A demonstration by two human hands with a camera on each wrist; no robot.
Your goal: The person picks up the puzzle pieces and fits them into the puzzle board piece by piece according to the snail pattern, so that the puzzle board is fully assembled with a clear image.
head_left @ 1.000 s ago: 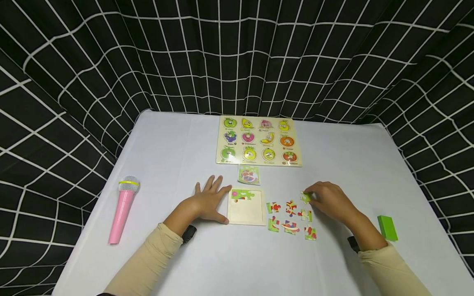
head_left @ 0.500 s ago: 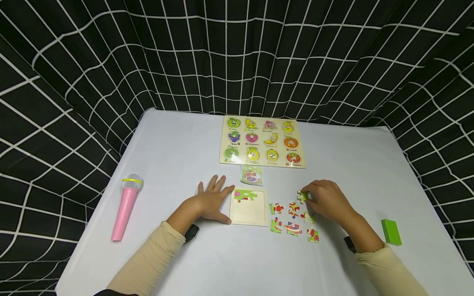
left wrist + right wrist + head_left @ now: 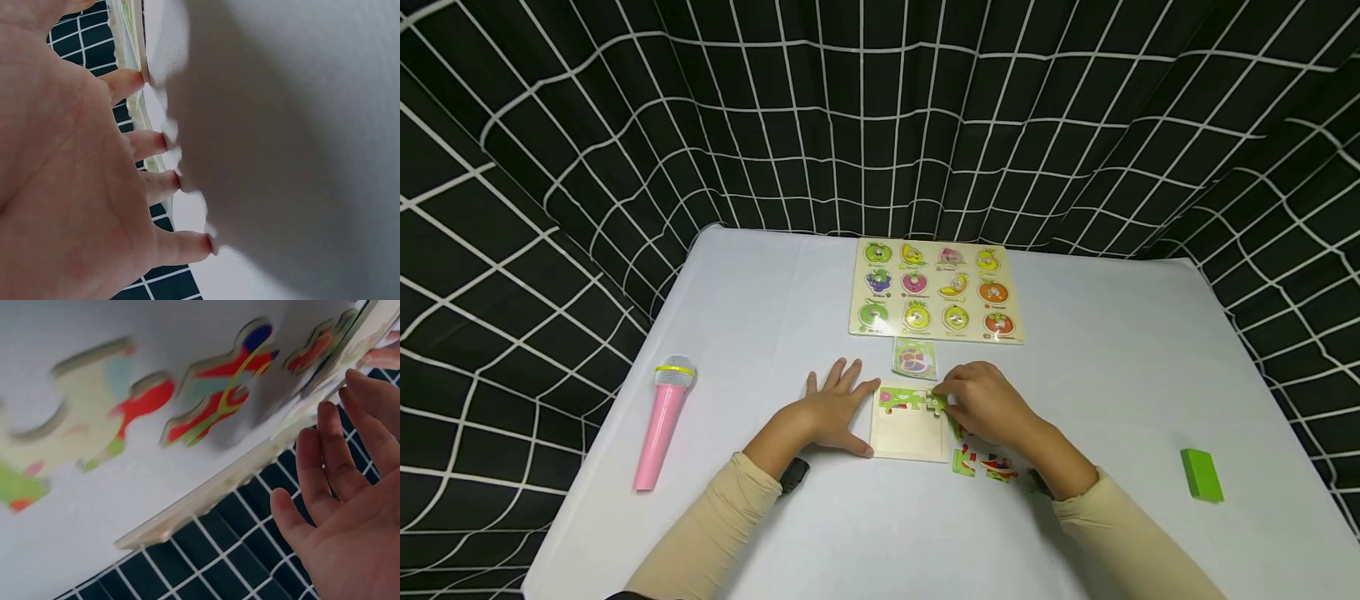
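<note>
A square wooden puzzle tray [image 3: 910, 438] has joined green pieces along its top edge. My left hand [image 3: 829, 416] is spread on the table, thumb and index fingertip at the tray's left side; the left wrist view shows its straight fingers [image 3: 181, 247] touching the cloth. Over the tray's top right corner my right hand [image 3: 988, 403] pinches a green jigsaw piece [image 3: 936, 403]. Several loose pieces lie right of the tray, among them one with a red and blue picture [image 3: 998, 467]; my right hand and forearm hide others. More of them, such as a cream piece [image 3: 81, 415], show in the right wrist view.
Behind the tray lies a small picture card [image 3: 915, 358], and beyond that a wooden fruit board [image 3: 937, 292]. A pink toy microphone [image 3: 662, 425] is at the left, a green block [image 3: 1202, 475] at the right. Black gridded curtain [image 3: 880, 125] surrounds the table.
My right hand has carried the green jigsaw piece leftward from the loose pieces to the tray's top right corner. My left hand has stayed at the tray's left side.
</note>
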